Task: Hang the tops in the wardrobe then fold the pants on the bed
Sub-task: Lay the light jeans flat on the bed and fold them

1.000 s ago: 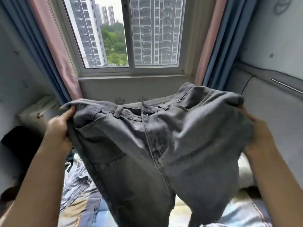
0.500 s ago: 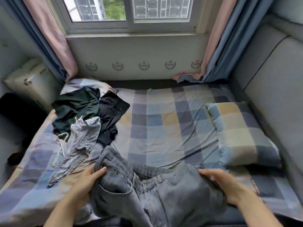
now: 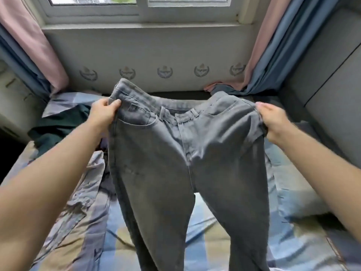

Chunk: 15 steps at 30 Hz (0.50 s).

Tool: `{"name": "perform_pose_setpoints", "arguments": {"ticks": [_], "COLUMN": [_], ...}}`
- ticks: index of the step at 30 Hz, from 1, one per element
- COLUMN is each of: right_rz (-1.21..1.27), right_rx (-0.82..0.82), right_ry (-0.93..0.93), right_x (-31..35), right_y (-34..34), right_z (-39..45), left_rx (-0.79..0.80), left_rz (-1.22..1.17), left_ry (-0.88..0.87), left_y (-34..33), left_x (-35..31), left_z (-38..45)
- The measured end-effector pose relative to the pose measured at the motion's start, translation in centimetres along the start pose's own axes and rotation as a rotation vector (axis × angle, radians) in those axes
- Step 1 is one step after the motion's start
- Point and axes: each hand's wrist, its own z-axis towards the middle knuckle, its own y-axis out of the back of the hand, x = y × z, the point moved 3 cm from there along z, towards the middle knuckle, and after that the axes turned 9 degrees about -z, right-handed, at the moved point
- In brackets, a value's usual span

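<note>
Jeans [image 3: 187,163] now lifted off the bed [image 3: 244,241], spread front-out | left hand [image 3: 103,114] and right hand [image 3: 273,122] each pinch a waistband corner, fingers closed on denim | legs hang straight, likely for a lengthwise fold

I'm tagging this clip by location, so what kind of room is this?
Most likely a bedroom at home. A bed with a checked sheet fills the view, curtains frame a window at its far end, and both hands hold grey jeans up over the bed, with other clothes lying on it.
</note>
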Motion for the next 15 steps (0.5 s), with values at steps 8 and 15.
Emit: {"name": "perform_pose_setpoints", "arguments": {"ticks": [8, 15], "right_rz": [-0.629, -0.727], "right_rx": [0.142, 0.267], "right_ry": [-0.146, -0.464], "right_x": [-22.7, -47.4], "right_y": [-12.9, -12.9], "right_z": [7.5, -0.5], "left_rx": [0.133, 0.198], "left_rz": [0.518, 0.494], "left_ry": [0.255, 0.638], "left_y": [-10.2, -10.0], "left_x": [26.0, 50.5], "left_z": [1.7, -12.2]}}
